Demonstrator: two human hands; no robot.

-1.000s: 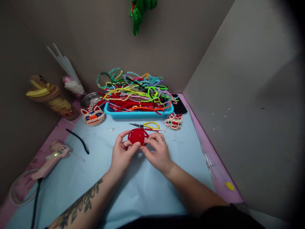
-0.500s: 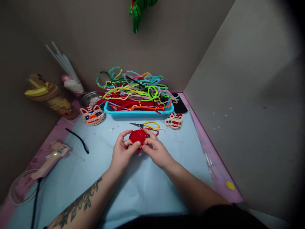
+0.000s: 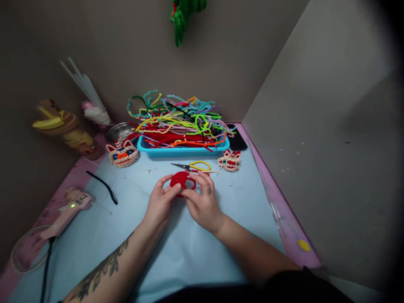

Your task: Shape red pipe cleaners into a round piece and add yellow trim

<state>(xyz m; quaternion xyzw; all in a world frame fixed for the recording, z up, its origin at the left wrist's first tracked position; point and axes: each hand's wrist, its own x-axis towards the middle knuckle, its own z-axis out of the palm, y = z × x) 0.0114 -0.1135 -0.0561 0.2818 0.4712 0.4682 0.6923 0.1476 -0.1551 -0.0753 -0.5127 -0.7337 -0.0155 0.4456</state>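
Both my hands meet over the light blue mat (image 3: 189, 248) at the middle of the table. My left hand (image 3: 159, 204) pinches a round red pipe-cleaner coil (image 3: 179, 180) between thumb and fingers. My right hand (image 3: 203, 204) grips the same coil from the right, fingers curled around a red loop at its edge. Just behind the coil lie yellow-handled scissors (image 3: 194, 166).
A blue tray (image 3: 183, 148) heaped with coloured pipe cleaners stands at the back. Two small woven animal faces (image 3: 123, 154) (image 3: 231, 160) flank it. A pink glue gun (image 3: 67, 208) and a black pipe cleaner (image 3: 102, 185) lie at left. A phone (image 3: 236, 141) rests beside the right wall.
The red coil has tilted flatter and looks smaller between my fingers. My right hand has shifted its grip around the coil's edge; both hands stay in place.
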